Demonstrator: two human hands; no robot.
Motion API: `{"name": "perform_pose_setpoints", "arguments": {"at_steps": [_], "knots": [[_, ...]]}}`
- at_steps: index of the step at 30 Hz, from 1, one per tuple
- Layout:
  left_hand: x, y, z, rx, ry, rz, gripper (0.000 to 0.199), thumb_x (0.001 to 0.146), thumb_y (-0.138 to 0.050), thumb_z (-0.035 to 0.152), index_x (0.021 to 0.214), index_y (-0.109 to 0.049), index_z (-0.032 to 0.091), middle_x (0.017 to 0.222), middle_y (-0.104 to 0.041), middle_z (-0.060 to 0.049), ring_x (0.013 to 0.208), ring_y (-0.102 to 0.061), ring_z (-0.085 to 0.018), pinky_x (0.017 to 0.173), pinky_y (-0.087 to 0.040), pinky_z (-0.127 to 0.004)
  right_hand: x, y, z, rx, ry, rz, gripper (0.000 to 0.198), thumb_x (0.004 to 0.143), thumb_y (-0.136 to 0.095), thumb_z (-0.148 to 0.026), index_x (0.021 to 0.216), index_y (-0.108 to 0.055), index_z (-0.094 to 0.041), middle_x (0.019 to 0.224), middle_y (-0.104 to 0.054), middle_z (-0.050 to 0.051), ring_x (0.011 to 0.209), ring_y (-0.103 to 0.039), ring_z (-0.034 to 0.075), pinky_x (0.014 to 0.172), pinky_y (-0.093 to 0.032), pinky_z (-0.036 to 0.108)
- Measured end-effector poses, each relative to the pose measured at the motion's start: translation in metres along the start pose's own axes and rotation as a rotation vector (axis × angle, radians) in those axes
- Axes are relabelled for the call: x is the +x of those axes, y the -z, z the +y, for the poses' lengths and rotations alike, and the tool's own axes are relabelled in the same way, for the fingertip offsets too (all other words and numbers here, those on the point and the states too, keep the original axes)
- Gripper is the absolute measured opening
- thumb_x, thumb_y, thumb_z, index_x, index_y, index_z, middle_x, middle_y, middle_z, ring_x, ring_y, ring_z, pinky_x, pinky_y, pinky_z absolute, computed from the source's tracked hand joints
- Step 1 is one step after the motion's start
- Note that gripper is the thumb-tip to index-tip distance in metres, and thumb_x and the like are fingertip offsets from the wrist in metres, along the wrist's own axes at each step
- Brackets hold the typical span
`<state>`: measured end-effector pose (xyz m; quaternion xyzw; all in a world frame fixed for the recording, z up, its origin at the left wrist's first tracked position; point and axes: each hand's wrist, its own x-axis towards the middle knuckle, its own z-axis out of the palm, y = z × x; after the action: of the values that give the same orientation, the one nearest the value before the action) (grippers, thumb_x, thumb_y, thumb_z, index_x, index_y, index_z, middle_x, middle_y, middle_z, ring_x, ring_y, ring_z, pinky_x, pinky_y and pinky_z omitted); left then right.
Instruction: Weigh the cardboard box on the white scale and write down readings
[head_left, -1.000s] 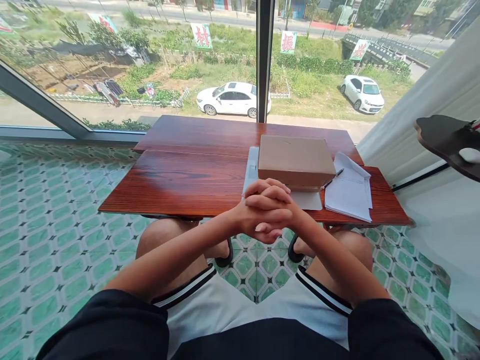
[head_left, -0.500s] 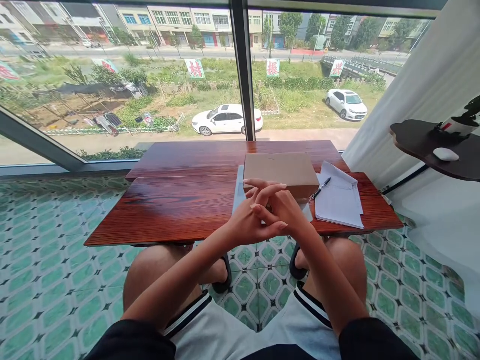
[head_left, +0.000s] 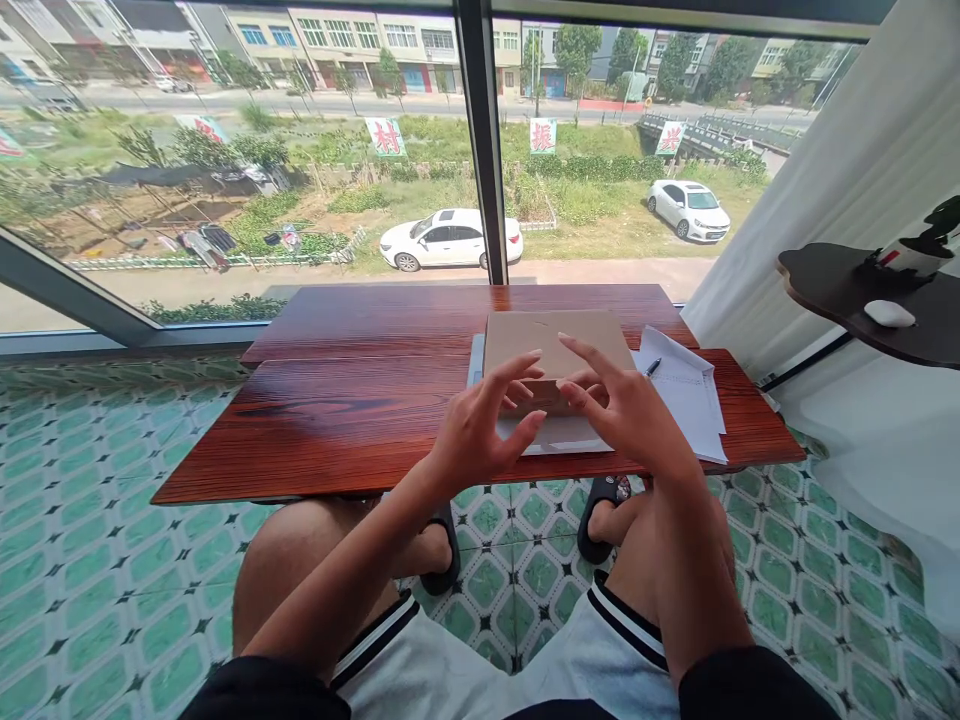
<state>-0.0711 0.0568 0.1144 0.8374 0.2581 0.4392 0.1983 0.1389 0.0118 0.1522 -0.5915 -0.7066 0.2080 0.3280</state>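
A brown cardboard box [head_left: 555, 335] rests on the dark red wooden table [head_left: 337, 390], on top of something flat and pale grey. My left hand [head_left: 484, 415] is held in front of the box's left side, fingers parted and thumb out. To its right, my right hand [head_left: 619, 405] hovers before the box's right part, its fingers likewise apart. Both hands are empty and separate from each other. Whether any fingertip touches the box I cannot tell. White paper sheets [head_left: 686, 395] lie right of the box, with a black pen [head_left: 653, 367] on them, partly hidden by my right hand.
A dark wavy-edged shelf [head_left: 840, 290] juts in at the right, bearing a white mouse-shaped object [head_left: 889, 313] and a potted plant [head_left: 915, 253]. A white curtain [head_left: 795, 190] hangs beside it. Behind the table stands a large window with a dark frame post [head_left: 484, 150].
My hands were clasped with fingers interlaced in front of the box. They have come apart, the left moving left and the right moving right. The view has shifted slightly.
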Motion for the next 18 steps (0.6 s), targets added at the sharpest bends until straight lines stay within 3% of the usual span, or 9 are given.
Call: {"name": "perform_pose_setpoints", "arguments": {"at_steps": [4,6,10,15,18], "knots": [[0.007,0.015,-0.016,0.099,0.022,0.288,0.049,0.091,-0.06,0.02,0.139,-0.048,0.025,0.121,-0.069,-0.007,0.104,-0.067,-0.02,0.083,-0.058,-0.034,0.007,0.009,0.04,-0.092,-0.106,0.48,0.049,0.101,-0.043,-0.047,0.141,-0.056,-0.022,0.122,-0.072,0.01,0.108,-0.069,0.024,0.086,-0.056,0.035],[0.01,0.021,-0.025,0.119,0.08,0.328,0.05,0.091,-0.061,0.023,0.139,-0.049,0.023,0.128,-0.066,-0.009,0.116,-0.063,-0.022,0.091,-0.057,-0.038,0.011,0.008,0.06,-0.128,-0.168,0.588,0.053,0.1,-0.042,-0.048,0.141,-0.055,-0.016,0.13,-0.068,0.014,0.119,-0.064,0.026,0.092,-0.056,0.038],[0.012,0.021,-0.046,0.068,0.266,0.259,0.06,0.092,-0.061,0.036,0.148,-0.044,0.02,0.144,-0.056,-0.015,0.13,-0.056,-0.026,0.103,-0.051,-0.045,0.016,0.001,0.081,-0.116,-0.323,0.485,0.066,0.099,-0.039,-0.056,0.147,-0.05,-0.012,0.142,-0.06,0.018,0.129,-0.059,0.03,0.111,-0.044,0.047],[0.007,0.007,-0.06,-0.076,0.519,0.1,0.086,0.088,-0.063,0.059,0.157,-0.033,0.017,0.159,-0.04,-0.022,0.143,-0.044,-0.033,0.111,-0.045,-0.052,0.017,-0.003,0.076,-0.132,-0.43,0.375,0.068,0.1,-0.034,-0.059,0.145,-0.055,-0.013,0.139,-0.063,0.017,0.125,-0.061,0.034,0.108,-0.044,0.049],[0.005,0.002,-0.059,-0.106,0.596,0.015,0.102,0.084,-0.066,0.065,0.161,-0.022,0.013,0.165,-0.029,-0.023,0.148,-0.036,-0.035,0.111,-0.045,-0.05,0.017,-0.002,0.073,-0.172,-0.462,0.349,0.067,0.1,-0.032,-0.06,0.142,-0.059,-0.016,0.136,-0.065,0.016,0.124,-0.06,0.036,0.105,-0.045,0.049]]}}
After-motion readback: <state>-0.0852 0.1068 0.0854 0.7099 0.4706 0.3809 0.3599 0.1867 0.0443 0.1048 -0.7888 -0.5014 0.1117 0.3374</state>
